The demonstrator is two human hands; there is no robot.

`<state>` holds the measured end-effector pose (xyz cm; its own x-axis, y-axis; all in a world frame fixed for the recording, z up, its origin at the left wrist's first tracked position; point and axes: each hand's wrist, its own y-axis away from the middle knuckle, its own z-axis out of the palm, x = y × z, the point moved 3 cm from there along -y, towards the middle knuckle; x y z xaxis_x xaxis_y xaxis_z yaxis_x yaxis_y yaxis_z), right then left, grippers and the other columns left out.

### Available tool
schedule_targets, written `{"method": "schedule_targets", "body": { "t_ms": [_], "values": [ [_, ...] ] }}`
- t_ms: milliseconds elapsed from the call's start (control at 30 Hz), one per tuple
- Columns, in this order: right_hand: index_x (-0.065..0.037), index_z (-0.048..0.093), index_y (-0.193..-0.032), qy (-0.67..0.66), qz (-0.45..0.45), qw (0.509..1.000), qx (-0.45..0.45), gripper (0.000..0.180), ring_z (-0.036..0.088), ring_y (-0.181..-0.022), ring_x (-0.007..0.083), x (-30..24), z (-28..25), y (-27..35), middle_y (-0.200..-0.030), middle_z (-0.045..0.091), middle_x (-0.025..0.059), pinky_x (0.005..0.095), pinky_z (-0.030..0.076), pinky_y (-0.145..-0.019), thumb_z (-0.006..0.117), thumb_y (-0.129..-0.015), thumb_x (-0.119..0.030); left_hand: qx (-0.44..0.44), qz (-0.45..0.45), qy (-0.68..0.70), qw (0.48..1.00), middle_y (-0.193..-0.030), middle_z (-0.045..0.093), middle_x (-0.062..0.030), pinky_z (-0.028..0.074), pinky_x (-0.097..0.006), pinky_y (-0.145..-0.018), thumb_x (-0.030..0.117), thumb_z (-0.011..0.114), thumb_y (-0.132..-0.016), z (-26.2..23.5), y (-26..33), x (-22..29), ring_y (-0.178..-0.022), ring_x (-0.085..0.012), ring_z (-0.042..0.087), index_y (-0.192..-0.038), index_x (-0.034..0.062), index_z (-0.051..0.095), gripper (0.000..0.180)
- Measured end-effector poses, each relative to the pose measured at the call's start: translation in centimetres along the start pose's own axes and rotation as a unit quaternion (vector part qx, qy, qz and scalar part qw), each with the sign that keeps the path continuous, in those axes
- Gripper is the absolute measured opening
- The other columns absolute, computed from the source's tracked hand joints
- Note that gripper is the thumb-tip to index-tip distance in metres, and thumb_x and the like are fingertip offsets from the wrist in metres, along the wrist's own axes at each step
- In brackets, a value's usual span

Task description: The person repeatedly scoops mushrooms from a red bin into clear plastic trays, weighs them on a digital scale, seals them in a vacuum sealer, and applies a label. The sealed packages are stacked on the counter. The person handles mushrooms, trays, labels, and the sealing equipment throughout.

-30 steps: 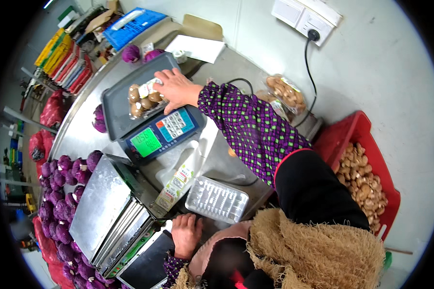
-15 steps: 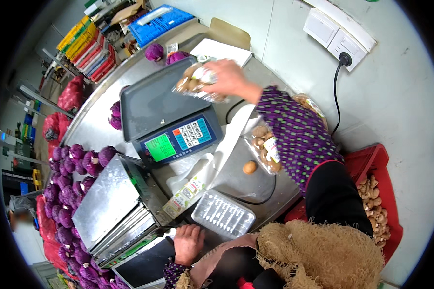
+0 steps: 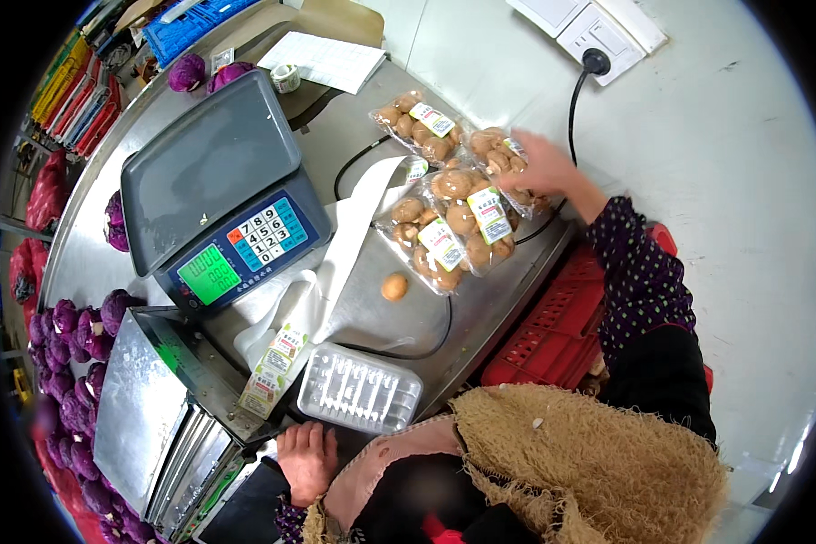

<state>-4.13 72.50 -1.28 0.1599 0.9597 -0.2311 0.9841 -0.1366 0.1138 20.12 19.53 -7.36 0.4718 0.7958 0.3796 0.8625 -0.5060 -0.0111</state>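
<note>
My right hand [image 3: 548, 170] grips the right side of a film-wrapped pack of brown mushrooms [image 3: 491, 149], which rests on the metal table. Three more packs lie close to it: one mushroom pack [image 3: 406, 118] farther back, and two labelled ones nearer me. My left hand [image 3: 306, 461] lies palm down, fingers stretched out, by the edge of a metal label printer [image 3: 159, 399]. A strip of printed labels [image 3: 276, 367] trails from that machine. Just beyond the left hand is a clear plastic tray [image 3: 360, 388]. A single loose mushroom [image 3: 393, 286] sits between tray and packs.
A grey digital scale [image 3: 218, 172] with a lit green display stands left of the packs. Purple cabbages [image 3: 77, 408] are heaped along the left. Below the table's right edge is a red crate [image 3: 553, 326]. A black cable [image 3: 576, 100] hangs from a wall socket.
My right hand has carried a mushroom pack from above the scale to the group of packs on the right. The view has shifted rightward. My left hand stays by the printer.
</note>
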Motion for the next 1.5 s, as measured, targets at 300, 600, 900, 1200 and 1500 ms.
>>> {"method": "schedule_targets", "body": {
  "t_ms": [300, 600, 900, 1200, 1500],
  "values": [
    [-0.009, 0.061, -0.122, 0.065, 0.017, 0.998, 0.008, 0.078, 0.065, -0.101, 0.0322, -9.5, -5.0, -2.9, -0.111, 0.067, 0.0183, 0.0399, 0.051, -0.088, 0.08, -0.06, -0.053, 0.059, -0.037, 0.028, 0.997, -0.091, 0.065, -0.0082, 0.045, -0.041, -0.074, 0.014, 0.075, -0.074, -0.1, 0.6, 0.0, -0.084, -0.0276, 0.06, -0.091, 0.0051, 0.062, 0.023],
    [-0.019, 0.059, -0.127, 0.003, -0.335, 0.941, 0.046, 0.078, 0.061, -0.106, 0.036, -34.9, 5.7, -12.6, -0.111, 0.062, 0.0184, 0.0451, 0.049, -0.089, 0.075, -0.063, -0.06, 0.062, -0.044, 0.008, 0.997, -0.087, 0.063, -0.0071, 0.046, -0.038, -0.073, 0.017, 0.075, -0.073, 0.0, 1.2, -0.3, -0.082, -0.0248, 0.06, -0.086, 0.0062, 0.062, 0.021],
    [-0.001, 0.051, -0.133, -0.18, -0.261, 0.945, 0.081, 0.078, 0.057, -0.118, 0.0333, -28.1, 2.4, -11.5, -0.13, 0.056, 0.0218, 0.0406, 0.047, -0.096, 0.076, -0.076, -0.049, 0.043, -0.034, 0.026, 0.998, -0.082, 0.059, -0.0076, 0.044, -0.037, -0.07, 0.018, 0.073, -0.076, -0.1, 1.0, -0.6, -0.079, -0.0246, 0.058, -0.083, 0.0053, 0.06, 0.019],
    [-0.004, 0.046, -0.139, -0.108, -0.316, 0.939, 0.079, 0.099, 0.054, -0.12, 0.0349, -33.0, 4.6, -12.9, -0.132, 0.053, 0.022, 0.0424, 0.044, -0.1, 0.073, -0.066, -0.065, 0.021, -0.058, 0.017, 0.998, -0.092, 0.064, -0.0089, 0.047, -0.036, -0.076, 0.019, 0.075, -0.075, 0.1, 1.3, -0.5, -0.087, -0.0247, 0.061, -0.091, 0.0044, 0.064, 0.024],
    [-0.022, 0.045, -0.139, 0.04, -0.306, 0.951, -0.014, 0.101, 0.062, -0.107, 0.0381, -35.3, 6.1, -13.1, -0.12, 0.061, 0.0198, 0.0465, 0.05, -0.09, 0.077, -0.054, -0.067, 0.016, -0.047, 0.005, 0.999, -0.09, 0.064, -0.0079, 0.047, -0.037, -0.076, 0.019, 0.075, -0.075, -0.6, 0.5, -0.4, -0.085, -0.0246, 0.061, -0.09, 0.0049, 0.063, 0.024]
  ]
}}
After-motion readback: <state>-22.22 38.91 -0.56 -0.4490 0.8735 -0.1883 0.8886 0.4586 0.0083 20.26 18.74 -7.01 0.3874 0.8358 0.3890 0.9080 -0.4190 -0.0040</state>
